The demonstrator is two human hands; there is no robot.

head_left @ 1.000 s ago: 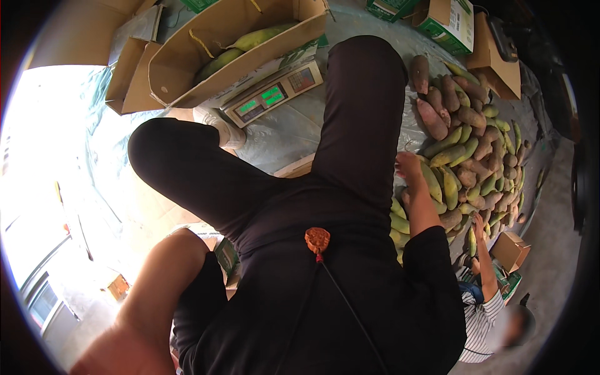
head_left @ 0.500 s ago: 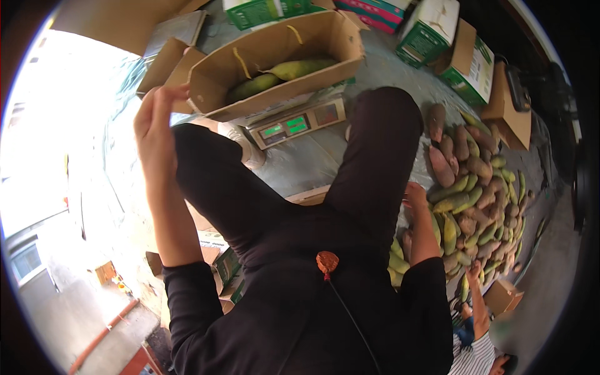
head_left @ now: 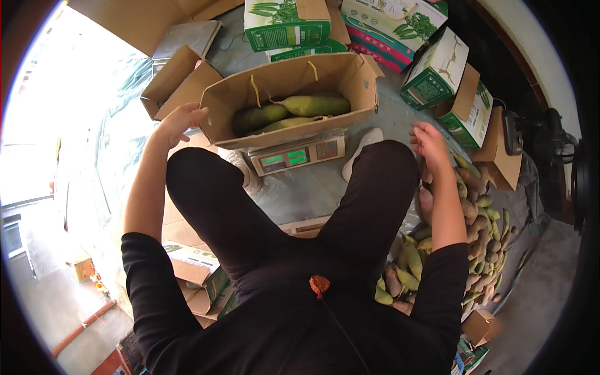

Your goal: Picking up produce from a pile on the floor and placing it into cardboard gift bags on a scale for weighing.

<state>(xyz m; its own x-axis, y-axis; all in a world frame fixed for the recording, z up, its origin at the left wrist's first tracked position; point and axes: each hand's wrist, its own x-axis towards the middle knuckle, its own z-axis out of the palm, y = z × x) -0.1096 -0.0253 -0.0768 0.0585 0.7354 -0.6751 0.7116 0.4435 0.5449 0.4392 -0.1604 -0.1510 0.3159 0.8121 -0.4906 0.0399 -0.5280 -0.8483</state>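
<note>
An open cardboard box [head_left: 284, 135] with yellow cord handles sits on a digital scale [head_left: 299, 156] with lit green displays, in front of my knees. Inside it lie three long green radishes [head_left: 315, 104]. My left hand [head_left: 179, 125] is at the box's left end, fingers stretched and holding nothing; whether the fingertips touch the cardboard I cannot tell. Beyond my right knee, my right hand [head_left: 430, 147] hangs in the air with loosely bent, parted fingers and nothing visible in them. Below it spreads a pile of green radishes and brownish-red roots [head_left: 478, 240].
Another open carton [head_left: 181, 81] stands left of the box. Green-and-white printed cartons [head_left: 287, 28] line the far side, with more at the right [head_left: 434, 69]. A black fan [head_left: 553, 134] stands at the far right. Opened cartons [head_left: 197, 275] lie beside my left thigh.
My right hand has come up and forward from beside my thigh. My left hand has lowered, fingers spreading. The view has tilted, a third radish shows in the box, and the other person has mostly left view.
</note>
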